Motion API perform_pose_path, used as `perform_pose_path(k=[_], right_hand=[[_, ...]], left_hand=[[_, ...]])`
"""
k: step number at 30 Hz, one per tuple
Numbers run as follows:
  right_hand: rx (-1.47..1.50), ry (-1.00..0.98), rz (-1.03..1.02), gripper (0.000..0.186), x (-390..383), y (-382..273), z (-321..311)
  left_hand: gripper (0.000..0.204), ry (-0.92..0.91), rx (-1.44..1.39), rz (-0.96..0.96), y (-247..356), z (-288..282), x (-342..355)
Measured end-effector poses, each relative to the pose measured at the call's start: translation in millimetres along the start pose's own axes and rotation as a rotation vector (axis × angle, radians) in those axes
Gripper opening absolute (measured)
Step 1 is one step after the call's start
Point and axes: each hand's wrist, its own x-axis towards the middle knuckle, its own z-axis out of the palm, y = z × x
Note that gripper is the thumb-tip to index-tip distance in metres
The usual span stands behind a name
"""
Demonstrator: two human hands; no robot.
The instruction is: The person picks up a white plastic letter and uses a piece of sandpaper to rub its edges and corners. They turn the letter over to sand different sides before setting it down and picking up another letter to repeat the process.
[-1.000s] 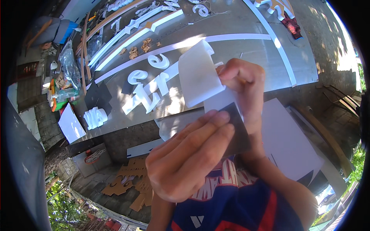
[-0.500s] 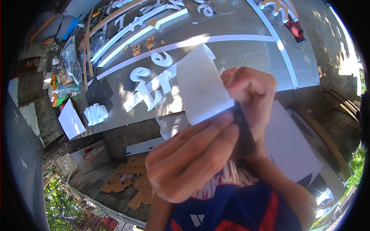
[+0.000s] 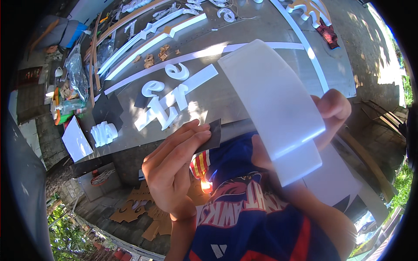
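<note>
In my right hand [image 3: 333, 108] is a white piece with a broad, smooth, curved wall [image 3: 274, 95], tilted up close to the camera. My fingers close on its right side; part of the hand is hidden behind it. My left hand [image 3: 174, 158] is lower and to the left, apart from the white piece. Its fingers pinch a small dark grey sheet [image 3: 213, 137] that looks like sandpaper. On the table beyond lie white cut-out letters [image 3: 163, 106] on a white strip, and a curled white letter [image 3: 176, 71].
A long white strip [image 3: 174, 58] crosses the grey table [image 3: 204, 95]. Far back are white-edged bars [image 3: 156, 45] and brown scraps [image 3: 163, 52]. A ribbed white piece [image 3: 103, 133] sits near the left edge. Cut cardboard [image 3: 130, 209] lies below; a white sheet [image 3: 333, 178] is at right.
My hands have moved apart: the left went down and left with the dark sheet, away from the white piece. The right moved right and turned the piece, showing more of its wall.
</note>
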Motion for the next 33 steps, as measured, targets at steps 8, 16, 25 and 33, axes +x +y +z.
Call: perform_pose_path(k=[8,16,25,33], right_hand=[[-0.132,-0.124,-0.14,0.064,5.1,-11.7,-23.0],[-0.319,-0.229,-0.082,0.084,16.4,-1.2,-31.3],[-0.098,-0.277,0.271,0.078,13.1,1.8,-13.0],[-0.308,-0.386,0.281,0.074,11.8,-8.2,-9.4]], left_hand=[[0.025,-0.061,-0.039,-0.135,11.2,8.9,-1.9],[0.026,-0.02,-0.068,-0.009,4.7,10.3,0.4],[0.022,0.391,-0.396,0.092,20.4,26.7,22.6],[0.023,0.189,0.11,0.364,15.3,20.2,50.5]])
